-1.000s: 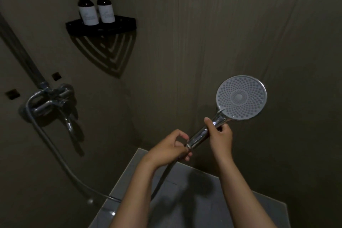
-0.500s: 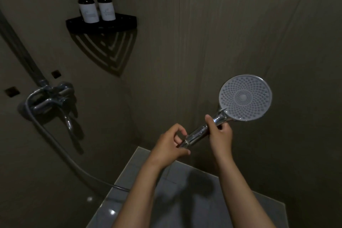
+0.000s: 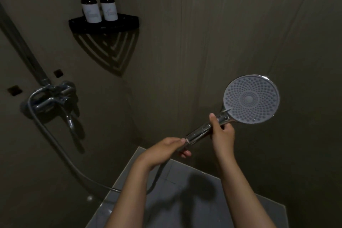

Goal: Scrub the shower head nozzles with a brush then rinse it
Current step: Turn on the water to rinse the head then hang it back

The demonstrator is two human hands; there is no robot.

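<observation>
Left hand: thumb, arched above the handle half a second ago, now pinches the hose joint at its lower end. Right hand: fingers curled round the handle just below the shower head, held in mid-air, nozzle face toward the camera.

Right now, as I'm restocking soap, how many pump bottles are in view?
2. The left bottle and the right bottle stand side by side on the black corner shelf. None else shows in this dim view.

Glossy chrome shower head, matt grey nozzles, shiny metal mixer tap
</observation>
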